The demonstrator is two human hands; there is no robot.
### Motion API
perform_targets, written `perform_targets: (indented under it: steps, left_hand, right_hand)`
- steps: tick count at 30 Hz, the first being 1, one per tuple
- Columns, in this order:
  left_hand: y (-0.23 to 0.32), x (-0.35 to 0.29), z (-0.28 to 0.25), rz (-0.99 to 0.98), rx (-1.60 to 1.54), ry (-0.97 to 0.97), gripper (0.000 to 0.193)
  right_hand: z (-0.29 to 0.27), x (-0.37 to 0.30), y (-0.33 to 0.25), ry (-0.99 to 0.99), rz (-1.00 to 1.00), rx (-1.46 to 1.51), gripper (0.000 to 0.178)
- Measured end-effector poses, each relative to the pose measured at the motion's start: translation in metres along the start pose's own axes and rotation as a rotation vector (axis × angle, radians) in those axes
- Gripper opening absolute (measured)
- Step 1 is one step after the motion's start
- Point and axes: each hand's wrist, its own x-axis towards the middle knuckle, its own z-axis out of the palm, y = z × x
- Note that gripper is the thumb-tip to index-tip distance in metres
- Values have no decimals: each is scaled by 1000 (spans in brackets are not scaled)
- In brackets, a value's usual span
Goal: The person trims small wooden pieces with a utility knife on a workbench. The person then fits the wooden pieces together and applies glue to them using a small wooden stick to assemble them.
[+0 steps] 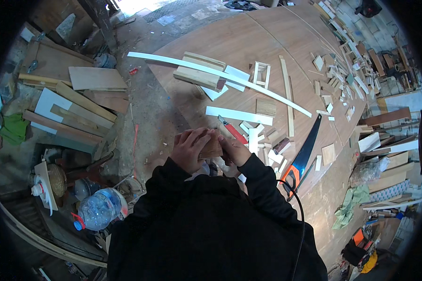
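Note:
Close to my body I hold a small brown wooden block (211, 149) between both hands. My left hand (188, 149) grips its left side, fingers laid over the top. My right hand (234, 151) is closed on its right side, with the thumb along the edge. The undersides of both hands are hidden. Just ahead on the wooden table (183, 100) lies a red utility knife (233, 129). A white strip (239, 115) rests beyond it, and several small wood offcuts (279, 157) lie right of the knife.
A handsaw (301, 157) with an orange handle lies to the right. A long white strip (248, 84) crosses stacked boards (199, 70). Wood scraps (337, 75) cover the far right. Boards (75, 117) and a large plastic bottle (100, 209) are at left. A black cable (303, 210) runs beside my right arm.

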Motion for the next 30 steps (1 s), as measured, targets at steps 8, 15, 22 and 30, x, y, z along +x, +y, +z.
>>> perform_targets:
  steps: [8, 15, 22, 30]
  left_hand:
    - [28, -29, -24, 79, 29, -25, 67]
    - [47, -45, -22, 71, -39, 20, 70]
    - [72, -49, -15, 42, -287, 127, 68]
    - [89, -48, 1, 55, -315, 247, 55]
  right_hand:
    - [23, -11, 5, 97, -51, 58, 61]
    - [34, -27, 7, 109, -215, 81, 66]
    - [29, -44, 16, 94, -363, -11, 63]
    - [22, -51, 23, 110, -249, 64, 65]
